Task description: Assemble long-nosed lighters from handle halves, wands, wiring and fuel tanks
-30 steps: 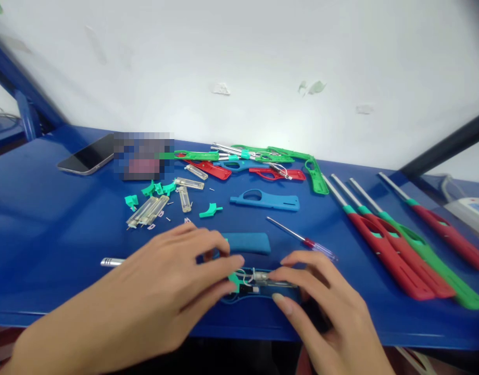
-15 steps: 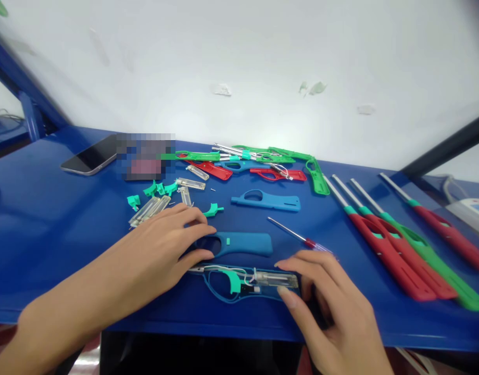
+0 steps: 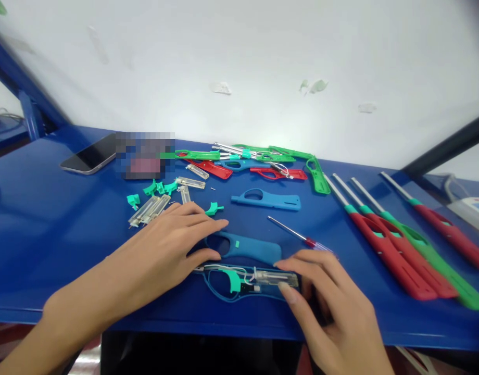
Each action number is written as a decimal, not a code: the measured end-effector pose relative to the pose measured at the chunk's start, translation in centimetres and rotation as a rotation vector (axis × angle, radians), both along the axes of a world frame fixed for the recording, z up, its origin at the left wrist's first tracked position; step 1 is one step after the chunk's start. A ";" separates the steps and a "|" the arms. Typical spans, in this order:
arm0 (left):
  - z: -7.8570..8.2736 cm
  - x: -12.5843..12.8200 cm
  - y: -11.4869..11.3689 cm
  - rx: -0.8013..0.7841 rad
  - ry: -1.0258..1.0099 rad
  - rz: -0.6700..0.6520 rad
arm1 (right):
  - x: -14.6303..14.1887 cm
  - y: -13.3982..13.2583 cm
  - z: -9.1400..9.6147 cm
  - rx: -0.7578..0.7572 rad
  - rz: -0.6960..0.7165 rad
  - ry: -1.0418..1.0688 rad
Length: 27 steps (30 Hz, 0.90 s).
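Observation:
My left hand [image 3: 188, 234] pinches the left end of a blue lighter casing half [image 3: 255, 247], its outer side up, with a small green piece showing in it. Right below lies the matching opened lighter [image 3: 239, 289], its inside facing up. It holds a clear fuel tank [image 3: 276, 278], a teal trigger [image 3: 235, 281], a white wire and a metal tube whose left part my left hand hides. My right hand [image 3: 329, 307] grips the tank end of this lighter between thumb and fingers.
A screwdriver [image 3: 302, 237] lies just behind my right hand. Assembled red and green lighters [image 3: 395, 250] lie to the right. Several fuel tanks [image 3: 149, 209], teal triggers [image 3: 171, 187] and casing halves [image 3: 270, 200] are spread behind. A phone [image 3: 91, 153] rests at the back left.
My left hand has moved slightly right with the blue casing half, which is now tilted with its right end lower, near my right fingertips. My right hand has hardly moved.

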<state>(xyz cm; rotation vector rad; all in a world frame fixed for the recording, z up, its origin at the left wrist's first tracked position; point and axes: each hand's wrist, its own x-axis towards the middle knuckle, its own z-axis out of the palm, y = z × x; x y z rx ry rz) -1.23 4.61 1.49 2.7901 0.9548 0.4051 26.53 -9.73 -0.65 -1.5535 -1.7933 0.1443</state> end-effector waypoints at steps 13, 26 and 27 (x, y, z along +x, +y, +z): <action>1.0 0.4 -0.5 -0.028 -0.193 0.119 | 0.1 -0.1 -0.3 -0.006 -0.011 -0.004; 3.7 1.7 -0.7 -0.394 -0.410 0.241 | 0.2 0.0 -0.1 0.028 -0.050 -0.044; 4.0 1.7 -0.7 -0.423 -0.412 0.239 | 0.2 0.0 -0.1 0.033 -0.055 -0.047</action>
